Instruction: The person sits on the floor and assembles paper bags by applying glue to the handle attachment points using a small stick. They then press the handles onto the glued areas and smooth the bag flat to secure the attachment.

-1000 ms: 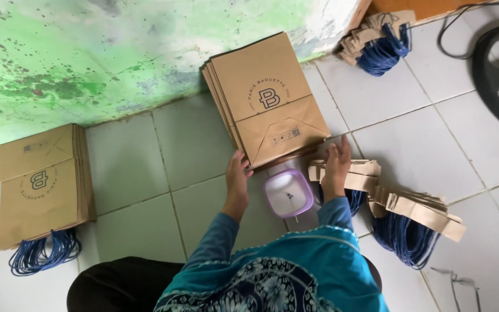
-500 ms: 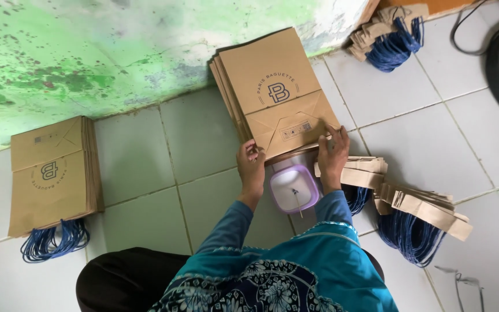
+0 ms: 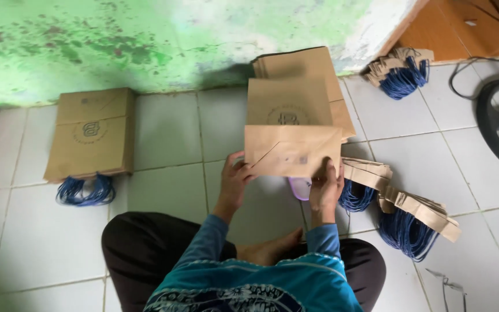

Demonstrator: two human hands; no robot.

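- Here the flat brown bag (image 3: 291,130) is lifted off the stack (image 3: 313,72), its long axis pointing away from the person, folded bottom flap nearest.
- Left hand (image 3: 235,176) pinches the flap's lower left corner; right hand (image 3: 326,186) is closed on its lower right edge, so both sit just below the bag.
- A pale purple tub (image 3: 299,188) peeks out between the hands, on the floor (image 3: 168,133).
- Blue-corded handle strips (image 3: 402,202) lie right; a second bag pile (image 3: 90,133) lies well left.
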